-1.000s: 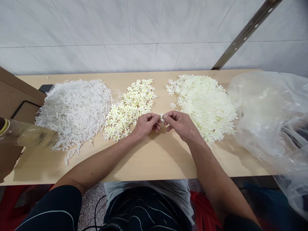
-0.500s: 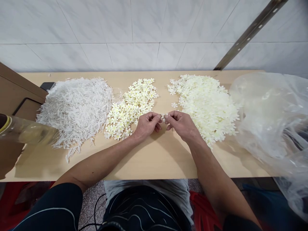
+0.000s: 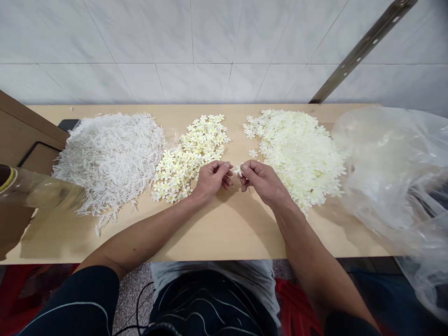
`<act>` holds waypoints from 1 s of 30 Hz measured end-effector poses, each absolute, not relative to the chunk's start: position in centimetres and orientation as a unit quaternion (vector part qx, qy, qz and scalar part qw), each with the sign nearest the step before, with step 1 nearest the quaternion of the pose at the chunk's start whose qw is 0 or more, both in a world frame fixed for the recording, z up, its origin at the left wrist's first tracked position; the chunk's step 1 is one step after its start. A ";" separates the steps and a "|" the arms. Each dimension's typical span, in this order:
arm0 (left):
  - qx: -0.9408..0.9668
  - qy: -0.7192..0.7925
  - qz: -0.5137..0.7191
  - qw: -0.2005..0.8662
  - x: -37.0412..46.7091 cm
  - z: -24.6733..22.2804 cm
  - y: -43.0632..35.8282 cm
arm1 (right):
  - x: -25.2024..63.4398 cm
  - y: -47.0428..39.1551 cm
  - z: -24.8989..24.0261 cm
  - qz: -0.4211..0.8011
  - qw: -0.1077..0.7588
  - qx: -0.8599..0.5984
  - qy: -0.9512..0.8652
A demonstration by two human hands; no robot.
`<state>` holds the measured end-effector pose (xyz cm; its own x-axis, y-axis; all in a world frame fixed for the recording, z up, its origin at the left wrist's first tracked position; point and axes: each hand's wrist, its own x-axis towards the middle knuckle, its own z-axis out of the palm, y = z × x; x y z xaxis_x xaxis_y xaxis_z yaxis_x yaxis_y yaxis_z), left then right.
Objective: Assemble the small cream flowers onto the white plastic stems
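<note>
In the head view, my right hand (image 3: 263, 180) pinches a small white artificial flower (image 3: 237, 170) between thumb and fingers. Just left of it, my left hand (image 3: 212, 180) is closed, thumb against forefinger; what it pinches is too small to make out. A slight gap parts the two hands, both held over the table. Beyond my left hand spreads a group of cream flowers with yellow centres (image 3: 192, 156). A larger heap of pale flower heads (image 3: 301, 154) lies by my right hand. Thin white stamen-like pieces (image 3: 112, 156) are piled farther left.
The wooden table (image 3: 224, 233) stands against a tiled wall. A large clear plastic bag (image 3: 381, 154) covers its right end. At the left edge are a clear bottle-like container (image 3: 49, 189) and a brown carton (image 3: 28, 126). A single flower (image 3: 253, 153) lies apart from the heap.
My hands have drawn slightly apart, the left moving a little leftward. The white flower stays in my right fingers. The piles look the same.
</note>
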<state>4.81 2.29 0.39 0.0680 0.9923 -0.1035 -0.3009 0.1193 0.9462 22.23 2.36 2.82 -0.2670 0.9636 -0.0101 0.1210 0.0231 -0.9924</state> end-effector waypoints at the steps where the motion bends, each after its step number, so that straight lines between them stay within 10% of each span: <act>1: 0.402 0.431 0.528 0.611 4.8 0.5 2.2 | 22.2 2.4 2.7 0.529 0.393 -0.456 -0.598; 30: 0.436 0.413 0.523 0.605 4.7 -0.4 2.3 | 22.4 2.3 3.5 0.535 0.357 -0.489 -0.590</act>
<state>4.69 2.30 -0.42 0.1129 0.9927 -0.0435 -0.2717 0.0730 0.9596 22.36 2.26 3.55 -0.2677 0.9582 -0.1013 0.1951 -0.0490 -0.9796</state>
